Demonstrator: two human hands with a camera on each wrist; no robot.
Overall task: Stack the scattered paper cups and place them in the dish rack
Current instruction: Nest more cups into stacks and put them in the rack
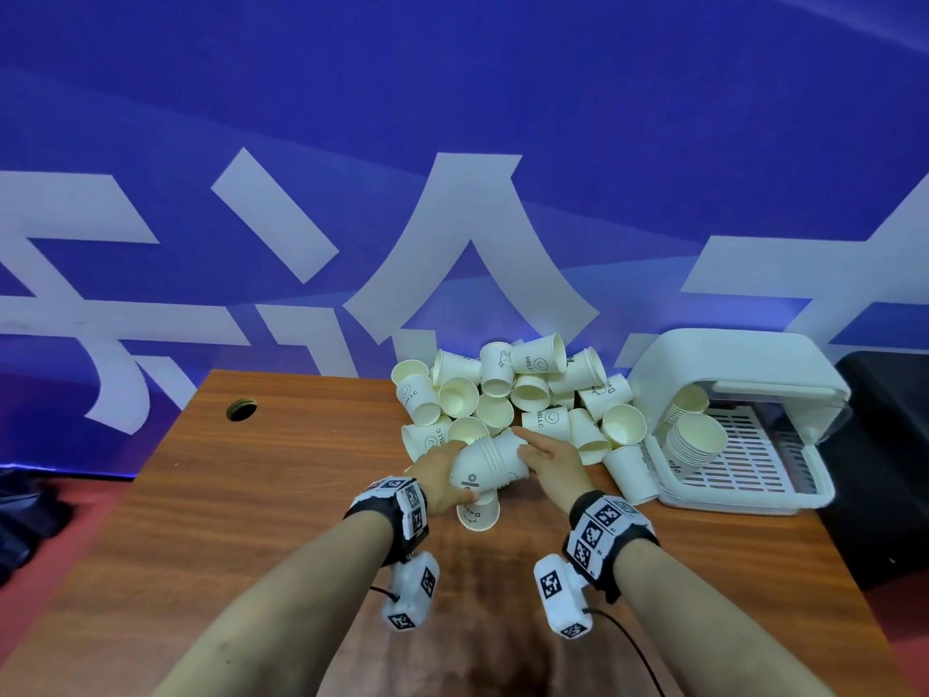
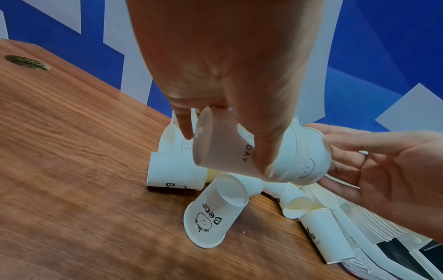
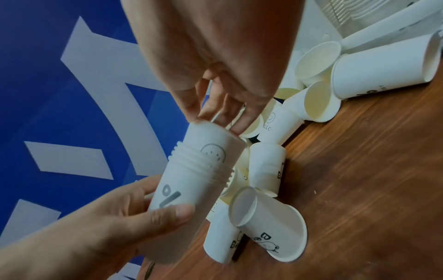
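Above a wooden bench (image 1: pixel 281 495), a person's left hand (image 1: pixel 440 477) has its grip wrapped around the base of a stack of nested paper cups (image 1: pixel 490 462), held tilted. The right hand (image 1: pixel 555 462) rests straight fingers against the stack's far end. Loose cups (image 1: pixel 502 389) are heaped just behind; more stacks (image 1: pixel 691 442) lie in the white dish rack (image 1: pixel 744 500) to the right.

Loose cups (image 1: pixel 540 364) read "HELLO"; fallen cup (image 2: pixel 210 214) reads "Bear"
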